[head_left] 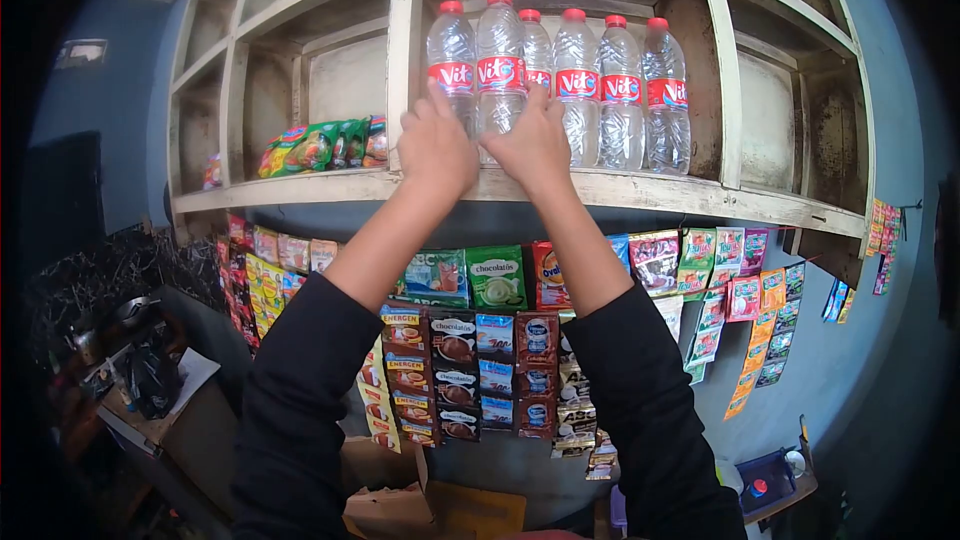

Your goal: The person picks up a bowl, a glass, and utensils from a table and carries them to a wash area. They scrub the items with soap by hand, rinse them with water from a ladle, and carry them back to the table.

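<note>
Clear plastic water bottles with red caps and red "Vito" labels stand upright in the shelf's middle compartment. My left hand [437,143] is at the lower part of the leftmost water bottle [451,40], its fingers raised against the front and left side; its thumb is hidden. My right hand [538,140] curves round the right side of the second water bottle [500,35], thumb across its lower front. Behind my right fingers, a third water bottle [536,40] is partly covered. Farther right stand more bottles, including the end water bottle [665,130].
The white wooden shelf [640,186] has several compartments; colourful packets [320,147] lie in the left one. Strips of drink sachets [458,375] hang below on the blue wall. Lower down are a cardboard box [390,508], a cluttered side table [170,400] and a dark tray [768,475].
</note>
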Motion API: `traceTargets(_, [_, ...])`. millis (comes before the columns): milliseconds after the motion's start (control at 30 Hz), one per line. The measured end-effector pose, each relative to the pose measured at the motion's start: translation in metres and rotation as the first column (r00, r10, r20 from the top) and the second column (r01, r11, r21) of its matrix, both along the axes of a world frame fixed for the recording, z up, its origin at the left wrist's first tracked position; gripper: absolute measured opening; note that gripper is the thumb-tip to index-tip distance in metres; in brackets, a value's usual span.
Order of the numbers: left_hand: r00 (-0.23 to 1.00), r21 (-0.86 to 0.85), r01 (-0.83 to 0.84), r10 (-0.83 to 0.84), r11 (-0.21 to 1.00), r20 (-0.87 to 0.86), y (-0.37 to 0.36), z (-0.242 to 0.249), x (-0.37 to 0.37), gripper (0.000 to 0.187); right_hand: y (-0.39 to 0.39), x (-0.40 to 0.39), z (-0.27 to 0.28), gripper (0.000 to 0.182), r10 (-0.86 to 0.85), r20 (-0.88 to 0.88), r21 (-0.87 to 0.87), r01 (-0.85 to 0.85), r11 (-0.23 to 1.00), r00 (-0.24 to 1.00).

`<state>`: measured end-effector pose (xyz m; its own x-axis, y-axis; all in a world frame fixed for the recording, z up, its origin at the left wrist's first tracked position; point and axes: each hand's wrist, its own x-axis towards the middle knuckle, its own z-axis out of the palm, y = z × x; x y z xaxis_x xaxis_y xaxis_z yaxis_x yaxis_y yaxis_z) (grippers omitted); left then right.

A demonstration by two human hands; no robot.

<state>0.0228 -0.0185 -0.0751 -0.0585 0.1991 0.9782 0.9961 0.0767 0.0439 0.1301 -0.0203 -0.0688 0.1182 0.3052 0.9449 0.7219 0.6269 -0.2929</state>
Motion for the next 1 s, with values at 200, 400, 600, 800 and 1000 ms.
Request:
traceTargets(200, [0.989, -0.185, 0.147, -0.138, 0.972, 0.061, 0.003, 0.002, -0.009, 0.065, 0.007, 0.002, -0.002, 0.074, -0.035, 0.049, 0.058, 0.032, 0.998, 0.998])
traceTargets(400, [0.994, -0.097, 0.107, -0.103, 0.990, 0.045, 0.016, -0.005, -0.007, 0.057, -0.001, -0.005, -0.007, 0.074, -0.095, 0.058, -0.001, 0.095, 0.995, 0.994])
traceTargets(600, [0.991, -0.038, 0.137, -0.137, 0.990, 0.006, 0.008, -0.009, -0.011, 0.053, 0.001, -0.009, -0.013, 0.072, -0.169, 0.068, 0.085, 0.163, 0.983, 0.983])
traceTargets(800, [0.988, 0.018, 0.153, -0.153, 0.988, 0.011, 0.013, -0.015, -0.012, 0.050, 0.002, -0.006, -0.012, 0.072, -0.195, 0.100, 0.113, 0.184, 0.976, 0.976])
traceTargets(1000, [0.934, 0.234, 0.338, -0.355, 0.911, 0.031, 0.014, -0.034, -0.011, 0.039, 0.009, -0.007, -0.018, 0.067, -0.167, 0.047, 0.043, 0.166, 0.985, 0.985])
